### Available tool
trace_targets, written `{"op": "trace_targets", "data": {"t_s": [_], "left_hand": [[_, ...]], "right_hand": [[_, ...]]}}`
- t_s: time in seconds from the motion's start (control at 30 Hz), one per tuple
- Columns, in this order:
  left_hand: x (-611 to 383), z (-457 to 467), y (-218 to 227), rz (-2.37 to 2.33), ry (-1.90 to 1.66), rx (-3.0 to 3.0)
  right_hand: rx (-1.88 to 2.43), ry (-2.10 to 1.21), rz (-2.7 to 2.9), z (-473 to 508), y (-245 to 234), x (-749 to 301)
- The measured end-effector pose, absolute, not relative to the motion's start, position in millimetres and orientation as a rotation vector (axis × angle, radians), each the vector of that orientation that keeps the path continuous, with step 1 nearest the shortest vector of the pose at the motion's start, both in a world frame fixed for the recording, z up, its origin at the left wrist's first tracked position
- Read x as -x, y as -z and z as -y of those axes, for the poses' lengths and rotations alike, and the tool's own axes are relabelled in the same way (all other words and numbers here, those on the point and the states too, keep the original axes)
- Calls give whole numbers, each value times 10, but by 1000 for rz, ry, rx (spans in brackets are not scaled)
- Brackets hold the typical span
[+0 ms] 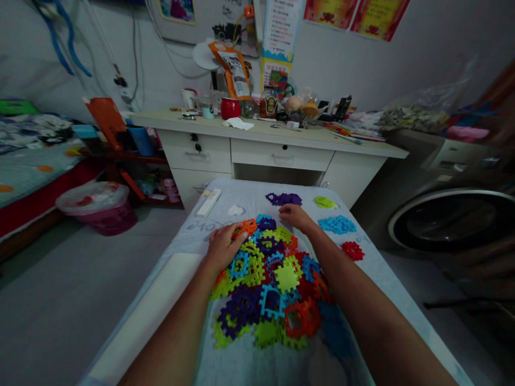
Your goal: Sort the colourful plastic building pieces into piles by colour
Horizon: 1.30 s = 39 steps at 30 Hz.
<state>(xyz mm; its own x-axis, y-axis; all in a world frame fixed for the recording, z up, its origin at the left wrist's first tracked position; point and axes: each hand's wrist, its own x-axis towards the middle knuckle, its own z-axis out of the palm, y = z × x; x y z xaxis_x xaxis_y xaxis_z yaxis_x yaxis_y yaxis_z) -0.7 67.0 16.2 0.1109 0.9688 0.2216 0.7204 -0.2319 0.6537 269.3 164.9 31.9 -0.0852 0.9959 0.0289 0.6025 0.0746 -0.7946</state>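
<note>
A heap of interlocking plastic tiles in green, purple, blue, orange and red covers the middle of the cloth-covered table (181, 241). My left hand (223, 245) is at the heap's far left edge, thumb and fingers closed around an orange tile (248, 227). Past the heap's far side, my right hand (294, 215) hovers with its fingers curled together. Whatever those fingers may hold is hidden. Just beyond them lies a group of purple tiles (284, 199). A light green tile (287, 276) rests on top of the heap.
Separate groups lie along the right: green tiles (325, 202), blue tiles (337, 224) and red tiles (353, 250). A white box (209, 203) lies at the far left of the table. Behind stands a cluttered white desk (201, 153); a washing machine (442, 187) is at right.
</note>
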Motion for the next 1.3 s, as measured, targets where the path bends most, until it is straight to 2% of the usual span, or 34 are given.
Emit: {"op": "trace_targets", "data": {"t_s": [0.17,0.33,0.57,0.8,0.97,1.17,1.3], "left_hand": [[8,-678,-149,-1638,-902,-2021],[5,-685,-147,-1645,-897,-2020],[4,-679,-165,-1654,-894,-2020],[-1,-676,-152,-1644,-886,-2023],[5,-684,-131,-1654,-904,-2010],[14,-684,-132,-1643,-887,-2032],[13,-673,-152,-1657,-879,-2021]], "right_hand": [[1504,-809,2104,-1516,-340,-2528],[1592,-656,2178,-1530,-311,-2419],[1534,-814,1888,-1515,-333,-2516],[1459,-926,1313,-1637,-382,-2896],[1478,-796,1157,-1886,-361,-3033],[1699,-391,1417,-2173,-422,-2874],[1680,-242,1546,-2269,-472,-2671]]}}
